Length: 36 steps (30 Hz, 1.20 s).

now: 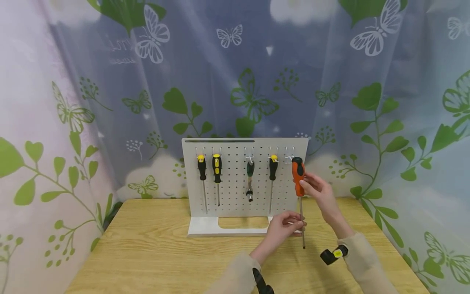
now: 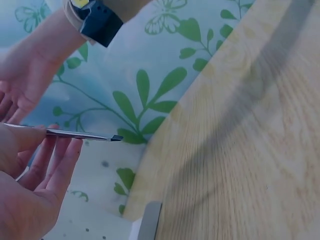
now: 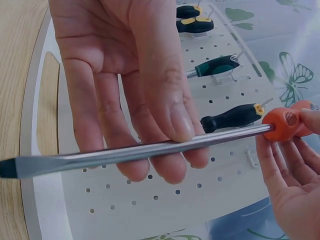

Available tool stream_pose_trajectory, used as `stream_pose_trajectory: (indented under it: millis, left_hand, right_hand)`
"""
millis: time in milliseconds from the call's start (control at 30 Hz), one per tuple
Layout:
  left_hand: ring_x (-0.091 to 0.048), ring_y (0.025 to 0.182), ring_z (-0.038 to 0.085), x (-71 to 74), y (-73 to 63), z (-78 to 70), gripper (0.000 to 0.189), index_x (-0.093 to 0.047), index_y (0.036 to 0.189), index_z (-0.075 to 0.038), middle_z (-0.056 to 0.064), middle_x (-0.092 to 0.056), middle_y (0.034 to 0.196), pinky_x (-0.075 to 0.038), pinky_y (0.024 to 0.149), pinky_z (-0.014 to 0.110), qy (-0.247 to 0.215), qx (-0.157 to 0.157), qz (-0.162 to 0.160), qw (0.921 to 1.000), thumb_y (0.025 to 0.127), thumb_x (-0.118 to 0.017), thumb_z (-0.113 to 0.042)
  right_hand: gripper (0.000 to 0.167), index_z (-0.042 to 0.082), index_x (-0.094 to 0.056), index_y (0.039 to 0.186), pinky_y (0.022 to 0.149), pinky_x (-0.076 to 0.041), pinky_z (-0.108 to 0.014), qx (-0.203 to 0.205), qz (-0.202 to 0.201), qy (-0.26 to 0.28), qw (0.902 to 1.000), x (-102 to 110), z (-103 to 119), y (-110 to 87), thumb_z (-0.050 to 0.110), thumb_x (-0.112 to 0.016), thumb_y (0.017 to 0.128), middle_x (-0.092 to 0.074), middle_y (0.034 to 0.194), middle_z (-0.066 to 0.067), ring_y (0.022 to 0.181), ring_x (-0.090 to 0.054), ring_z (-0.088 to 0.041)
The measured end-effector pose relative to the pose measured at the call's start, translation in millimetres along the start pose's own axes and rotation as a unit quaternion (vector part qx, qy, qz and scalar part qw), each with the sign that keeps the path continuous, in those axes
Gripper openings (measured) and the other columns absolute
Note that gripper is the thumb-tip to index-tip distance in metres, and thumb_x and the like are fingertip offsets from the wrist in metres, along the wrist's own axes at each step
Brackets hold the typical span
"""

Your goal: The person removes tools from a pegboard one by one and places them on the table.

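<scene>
An orange-and-black flathead screwdriver (image 1: 298, 177) hangs tip down in front of the right edge of a white pegboard (image 1: 262, 206). My right hand (image 1: 320, 194) grips its handle with thumb and fingers. Lower down, my left hand (image 1: 282, 227) pinches the metal shaft (image 3: 125, 152) between thumb and fingers, as the right wrist view shows closely. The dark flat tip (image 2: 116, 138) juts out past the left hand's fingers. Beside the handle, a wire hook (image 1: 289, 159) sticks out from the board.
Black-and-yellow screwdrivers (image 1: 217, 168) hang at the board's left, and another such screwdriver (image 1: 273, 167) nearer my hands. Between them hangs a green-handled ratchet-like tool (image 1: 250, 173). The board's base (image 1: 203, 226) stands on a wooden table (image 1: 154, 253), before a leaf-print curtain (image 1: 205, 61).
</scene>
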<state>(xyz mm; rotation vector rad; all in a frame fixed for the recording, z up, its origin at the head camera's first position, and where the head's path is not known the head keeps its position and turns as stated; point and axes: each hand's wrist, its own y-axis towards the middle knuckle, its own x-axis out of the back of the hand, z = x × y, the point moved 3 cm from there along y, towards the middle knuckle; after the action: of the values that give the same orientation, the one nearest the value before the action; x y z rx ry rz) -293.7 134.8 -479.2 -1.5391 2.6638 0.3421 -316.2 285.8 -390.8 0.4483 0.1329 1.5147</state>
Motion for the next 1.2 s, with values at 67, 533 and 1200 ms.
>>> stream_pose_trajectory:
  millis: [67, 533, 1200]
  left_hand:
    - [-0.073, 0.096, 0.023, -1.4, -3.5, -1.4, 0.021, -0.065, 0.119, 0.002, 0.015, -0.073, 0.111, -0.060, 0.089, 0.049, -0.009, 0.007, 0.002, 0.9999, 0.100, -0.063, -0.007]
    - [-0.069, 0.076, 0.011, -3.0, -27.8, 3.6, 0.018, -0.065, 0.113, 0.007, 0.012, -0.071, 0.095, -0.064, 0.073, 0.033, -0.013, 0.023, -0.018, 0.9995, 0.097, -0.065, -0.001]
    - [-0.068, 0.077, 0.018, 3.3, -76.0, 31.0, 0.021, -0.062, 0.112, 0.009, 0.006, -0.066, 0.091, -0.062, 0.076, 0.053, -0.009, 0.067, -0.045, 0.9967, 0.091, -0.066, 0.010]
  right_hand:
    - [0.050, -0.007, -0.046, 0.145, 0.087, -0.054, -0.017, -0.003, 0.004, 0.000, 1.0000, -0.2, 0.2, -1.5, 0.018, -0.059, 0.104, -0.067, 0.109, 0.020, 0.103, -0.064, 0.000]
    - [0.056, -0.005, -0.041, 0.149, 0.085, -0.057, -0.022, -0.071, 0.034, -0.005, 0.9969, -4.5, -14.8, -19.6, 0.021, -0.060, 0.104, -0.067, 0.117, -0.001, 0.097, -0.066, 0.000]
    - [0.058, -0.008, -0.041, 0.147, 0.082, -0.061, -0.030, -0.149, 0.046, 0.043, 0.9869, -34.1, -64.9, -58.0, 0.017, -0.065, 0.100, -0.069, 0.112, -0.007, 0.091, -0.068, -0.007]
